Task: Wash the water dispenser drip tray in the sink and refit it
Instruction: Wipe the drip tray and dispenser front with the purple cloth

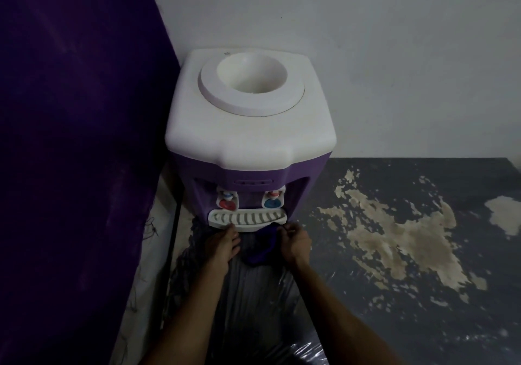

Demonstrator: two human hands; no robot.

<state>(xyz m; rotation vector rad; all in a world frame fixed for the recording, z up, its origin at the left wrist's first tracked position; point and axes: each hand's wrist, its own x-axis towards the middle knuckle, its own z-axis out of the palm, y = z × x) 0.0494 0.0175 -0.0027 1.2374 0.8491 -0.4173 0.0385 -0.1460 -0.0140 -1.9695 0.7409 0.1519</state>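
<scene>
A white and purple water dispenser (248, 127) stands in the corner, with no bottle in its top opening. Its white slotted drip tray (246, 218) sits under the two taps, a red one on the left and a blue one on the right. My left hand (222, 244) touches the tray's front edge with its fingertips. My right hand (294, 240) is at the tray's right front corner, fingers curled around a dark purple cloth (263, 247) that hangs between the hands. Whether the tray is seated fully in the dispenser I cannot tell.
A dark purple curtain (70, 139) hangs along the left. A white wall (394, 54) is behind the dispenser. Shiny plastic sheeting (253, 308) covers the surface below my arms. The grey floor (394, 252) at right has large patches of peeled paint.
</scene>
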